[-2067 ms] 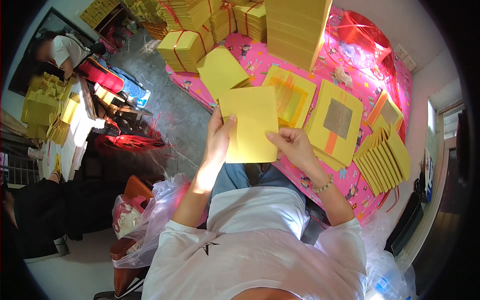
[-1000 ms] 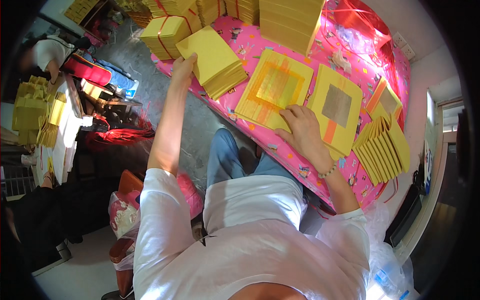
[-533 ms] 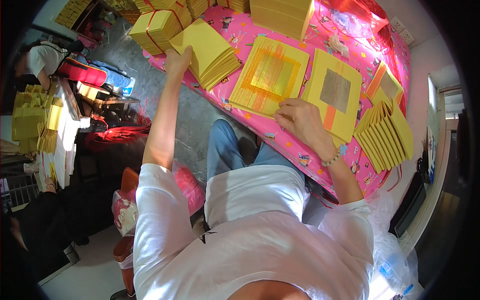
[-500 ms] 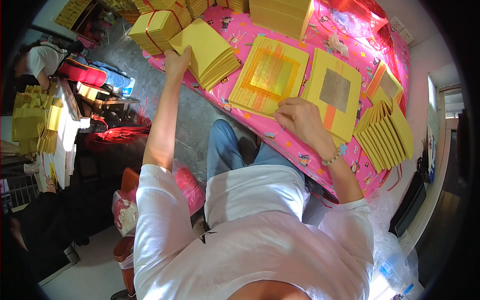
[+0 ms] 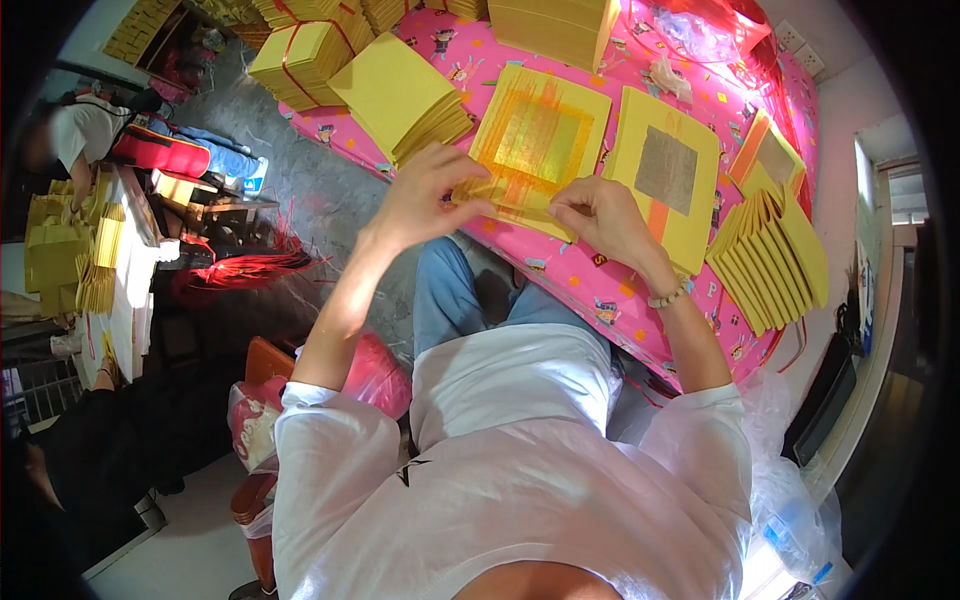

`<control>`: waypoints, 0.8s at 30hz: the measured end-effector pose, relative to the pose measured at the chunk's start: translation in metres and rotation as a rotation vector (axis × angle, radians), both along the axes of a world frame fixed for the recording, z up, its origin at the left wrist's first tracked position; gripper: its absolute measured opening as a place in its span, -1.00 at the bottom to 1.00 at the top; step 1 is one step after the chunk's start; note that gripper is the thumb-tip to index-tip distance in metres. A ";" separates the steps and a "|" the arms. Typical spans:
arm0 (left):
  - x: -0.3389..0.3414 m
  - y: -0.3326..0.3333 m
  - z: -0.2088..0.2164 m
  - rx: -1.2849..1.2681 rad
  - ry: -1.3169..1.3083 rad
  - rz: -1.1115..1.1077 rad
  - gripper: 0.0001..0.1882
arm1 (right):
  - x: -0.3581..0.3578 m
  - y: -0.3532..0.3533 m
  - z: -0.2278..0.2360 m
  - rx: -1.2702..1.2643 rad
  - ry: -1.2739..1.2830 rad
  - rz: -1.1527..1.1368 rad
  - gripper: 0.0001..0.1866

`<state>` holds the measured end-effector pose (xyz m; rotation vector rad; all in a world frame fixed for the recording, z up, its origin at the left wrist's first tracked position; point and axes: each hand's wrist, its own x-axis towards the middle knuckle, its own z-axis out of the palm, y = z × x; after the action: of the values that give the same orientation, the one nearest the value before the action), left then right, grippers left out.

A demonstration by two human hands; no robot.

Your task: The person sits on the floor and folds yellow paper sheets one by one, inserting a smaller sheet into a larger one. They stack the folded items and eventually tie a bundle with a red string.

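Observation:
My left hand point(image 5: 425, 195) and my right hand point(image 5: 598, 215) pinch the near edge of a stack of yellow paper sheets with a gold square and orange stripes point(image 5: 538, 140) lying on the pink patterned table point(image 5: 600, 285). To its left sits a fanned pile of plain yellow sheets point(image 5: 400, 95). To its right lies a stack of yellow sheets with a silver square point(image 5: 668, 180).
Folded yellow packets point(image 5: 770, 260) are fanned out at the right. Tied yellow bundles point(image 5: 300, 55) and a tall yellow stack point(image 5: 550, 25) stand at the far side. Another person point(image 5: 80, 140) works at a table of yellow paper to the left. Plastic bags point(image 5: 370, 365) lie by my seat.
My left hand came back from the plain yellow pile at the left to the gold-square stack. My right hand shifted left onto the same stack's near edge.

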<state>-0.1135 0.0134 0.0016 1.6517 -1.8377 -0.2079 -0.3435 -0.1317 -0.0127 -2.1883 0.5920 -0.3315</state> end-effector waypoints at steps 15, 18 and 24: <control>-0.033 -0.023 -0.021 0.018 -0.201 -0.046 -0.68 | 0.004 0.005 0.015 -0.222 -0.147 -0.088 -0.74; -0.032 -0.025 -0.020 -0.148 -0.029 0.073 -0.74 | 0.006 0.001 0.020 -0.288 -0.394 -0.209 -0.53; -0.031 -0.014 -0.010 -0.170 0.810 0.059 -0.74 | 0.009 -0.012 -0.002 0.229 -0.483 -0.337 0.05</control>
<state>-0.1450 -0.0007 -0.0088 1.2349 -1.1508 -0.5806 -0.3347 -0.1441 -0.0145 -1.6999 0.6812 -0.8943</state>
